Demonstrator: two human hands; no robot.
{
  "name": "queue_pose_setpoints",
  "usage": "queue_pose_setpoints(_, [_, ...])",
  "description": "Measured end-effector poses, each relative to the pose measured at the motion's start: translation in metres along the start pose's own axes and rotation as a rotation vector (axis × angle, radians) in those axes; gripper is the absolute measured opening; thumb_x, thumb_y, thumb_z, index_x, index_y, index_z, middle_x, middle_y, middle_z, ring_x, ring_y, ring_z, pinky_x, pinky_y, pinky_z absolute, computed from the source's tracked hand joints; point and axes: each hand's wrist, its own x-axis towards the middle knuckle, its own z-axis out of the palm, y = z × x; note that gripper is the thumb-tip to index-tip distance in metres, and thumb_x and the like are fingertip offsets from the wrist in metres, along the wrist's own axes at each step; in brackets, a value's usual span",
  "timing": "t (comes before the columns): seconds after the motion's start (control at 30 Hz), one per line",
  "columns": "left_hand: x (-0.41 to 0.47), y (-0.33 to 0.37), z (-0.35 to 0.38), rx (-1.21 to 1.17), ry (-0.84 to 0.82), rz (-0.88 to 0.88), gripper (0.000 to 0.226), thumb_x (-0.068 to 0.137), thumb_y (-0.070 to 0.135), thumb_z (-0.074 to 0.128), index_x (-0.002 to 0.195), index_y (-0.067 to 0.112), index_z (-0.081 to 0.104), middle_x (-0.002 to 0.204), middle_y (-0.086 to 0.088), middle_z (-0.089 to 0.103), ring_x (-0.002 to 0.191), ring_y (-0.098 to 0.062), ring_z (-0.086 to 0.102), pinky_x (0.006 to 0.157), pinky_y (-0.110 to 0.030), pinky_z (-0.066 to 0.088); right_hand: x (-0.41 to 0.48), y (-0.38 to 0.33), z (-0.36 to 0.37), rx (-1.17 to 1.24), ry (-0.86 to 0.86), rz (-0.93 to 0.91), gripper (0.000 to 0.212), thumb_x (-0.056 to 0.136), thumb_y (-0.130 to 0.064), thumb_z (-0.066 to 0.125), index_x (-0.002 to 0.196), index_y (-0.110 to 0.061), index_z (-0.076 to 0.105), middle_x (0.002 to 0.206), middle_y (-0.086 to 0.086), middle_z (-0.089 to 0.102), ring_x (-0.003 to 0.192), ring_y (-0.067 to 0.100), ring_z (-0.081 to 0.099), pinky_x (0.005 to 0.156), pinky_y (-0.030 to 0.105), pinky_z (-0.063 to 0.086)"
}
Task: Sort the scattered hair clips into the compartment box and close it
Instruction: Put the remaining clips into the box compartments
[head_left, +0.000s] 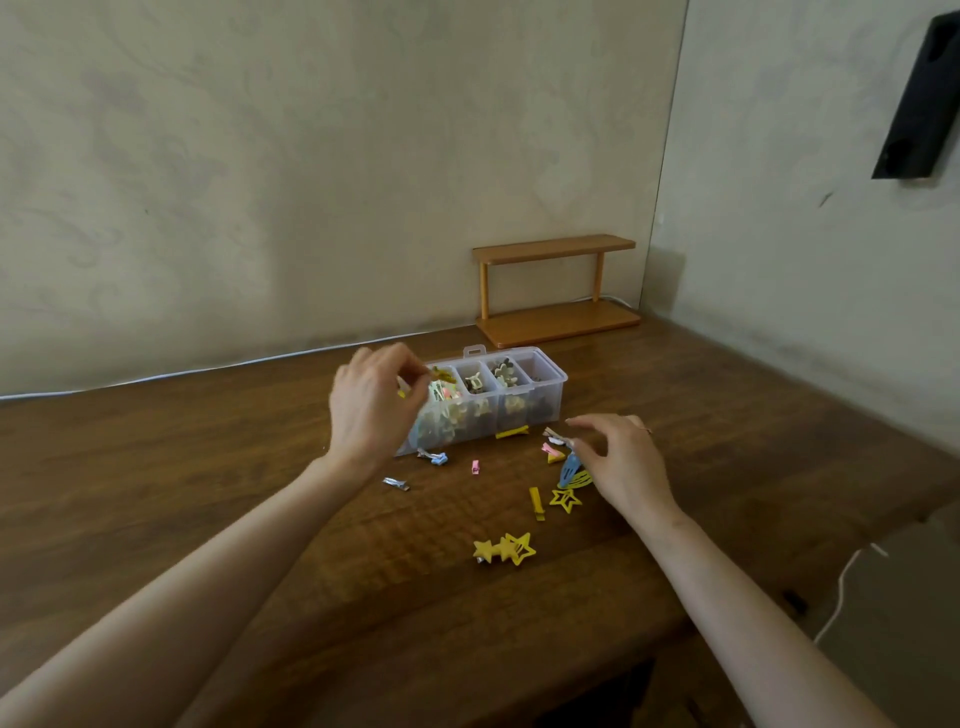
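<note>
Pinching a mustard clip (441, 372) over the leftmost compartment, your left hand (371, 410) hangs above the open compartment box (540, 410), which sits toward the back edge of the table (208, 467). Your right hand (623, 462) arches over the blue clip (569, 470) in front of the box, fingers apart, gripping nothing that shows. Release early and the clip may bounce off the rim. Your left wrist could also nudge the light box. The yellow star clips (505, 548) nearer the front edge might get overlooked.

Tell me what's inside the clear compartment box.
The compartment box holds clips: pastel ones at left, cream ones in the middle two compartments, dark ones at right. The left hand covers its left end, hiding what lies there.
</note>
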Motion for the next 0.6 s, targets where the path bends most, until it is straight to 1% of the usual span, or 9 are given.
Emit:
queue_pose_setpoints(0.1, [0.016,-0.017,0.000,0.150,0.023,-0.035,0.005,0.079,0.019,0.065,0.077,0.014,0.064,0.087,-0.005,0.059,0.088,-0.028,0.048,0.073,-0.035,0.033,0.001,0.001,0.002,-0.006,-0.094,0.030,0.035,0.092,-0.026,0.057,0.126,-0.020,0.059,0.133,-0.002,0.055,0.130,0.015,0.039,0.103,0.031,0.035])
queue_pose_setpoints(0.17, [0.023,-0.025,0.004,0.255,-0.009,-0.037,0.007,0.079,0.019,0.065,0.079,0.012,0.066,0.098,-0.009,0.055,0.095,-0.031,0.044,0.077,-0.038,0.033,0.002,0.001,0.003,-0.015,-0.127,0.035,0.035,0.092,-0.027,0.056,0.127,-0.022,0.058,0.136,-0.001,0.053,0.132,0.015,0.037,0.107,0.034,0.032])
queue_pose_setpoints(0.27, [0.028,-0.031,0.011,0.336,-0.078,-0.012,0.009,0.079,0.020,0.064,0.078,0.011,0.067,0.107,-0.007,0.054,0.101,-0.030,0.042,0.081,-0.038,0.031,0.002,0.001,0.003,-0.029,-0.141,0.022,0.034,0.093,-0.027,0.056,0.126,-0.022,0.058,0.135,-0.001,0.054,0.131,0.014,0.039,0.106,0.033,0.033])
queue_pose_setpoints(0.43, [0.030,-0.029,0.021,0.390,-0.190,-0.008,0.012,0.080,0.023,0.064,0.085,0.013,0.068,0.114,-0.004,0.054,0.109,-0.026,0.039,0.088,-0.035,0.028,0.001,0.000,0.002,-0.049,-0.160,0.029,0.033,0.093,-0.027,0.055,0.126,-0.023,0.059,0.135,-0.001,0.054,0.130,0.014,0.040,0.106,0.033,0.034])
queue_pose_setpoints(0.6, [0.030,-0.028,0.025,0.351,-0.301,0.015,0.019,0.084,0.031,0.062,0.091,0.017,0.072,0.119,-0.001,0.055,0.113,-0.023,0.038,0.091,-0.035,0.029,0.002,0.000,0.002,-0.057,-0.157,0.023,0.031,0.095,-0.026,0.052,0.125,-0.022,0.060,0.132,-0.003,0.056,0.127,0.014,0.042,0.105,0.033,0.034])
